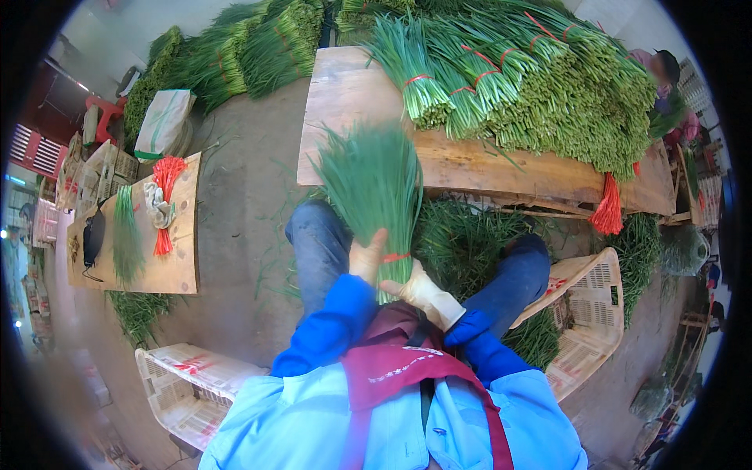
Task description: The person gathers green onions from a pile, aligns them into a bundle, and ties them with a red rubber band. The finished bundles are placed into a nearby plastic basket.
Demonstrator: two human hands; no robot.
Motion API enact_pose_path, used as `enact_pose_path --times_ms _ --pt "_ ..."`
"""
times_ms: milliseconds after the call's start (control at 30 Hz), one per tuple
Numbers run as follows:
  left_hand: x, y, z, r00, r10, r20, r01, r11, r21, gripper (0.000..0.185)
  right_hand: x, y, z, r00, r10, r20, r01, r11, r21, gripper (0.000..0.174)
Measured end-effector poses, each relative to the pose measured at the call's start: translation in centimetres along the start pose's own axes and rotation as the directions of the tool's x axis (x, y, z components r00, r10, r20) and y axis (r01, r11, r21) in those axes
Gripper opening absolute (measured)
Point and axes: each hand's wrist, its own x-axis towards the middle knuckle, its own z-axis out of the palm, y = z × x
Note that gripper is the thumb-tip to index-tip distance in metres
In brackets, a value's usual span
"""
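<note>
A bundle of long green leafy stalks, likely garlic chives point(376, 188), stands before my lap with its leaf tips pointing away from me and a red tie around its lower part. My left hand point(367, 257), in a pale glove, grips the bundle's left side beside the tie. My right hand point(427, 294), gloved in off-white, is at the cut stalk ends on the right, its thumb across them; part of its fingers is hidden behind the bundle. The leaf tips are blurred. Tied bundles point(426, 97) lie piled on the wooden table point(352, 88) beyond.
A small wooden board point(185, 235) at left holds red ties point(168, 173), a glove point(157, 205) and loose stalks point(124, 217). Plastic crates point(599, 317) point(194, 405) stand on both sides. Leaf trimmings point(470, 247) heap under the table. A person point(664, 70) is at far right.
</note>
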Motion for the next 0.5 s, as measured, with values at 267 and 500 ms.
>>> enact_pose_path --times_ms 267,500 --pt "-0.1 0.4 0.9 1.000 -0.012 -0.019 0.009 0.991 -0.135 0.064 2.7 1.9 -2.2 0.981 -0.031 0.194 0.038 0.999 -0.036 0.095" --pt "-2.5 -2.2 -1.0 0.999 0.036 -0.001 -0.035 0.986 0.163 0.069 6.5 -3.3 -2.2 0.945 -0.191 -0.265 0.215 0.975 0.063 0.066"
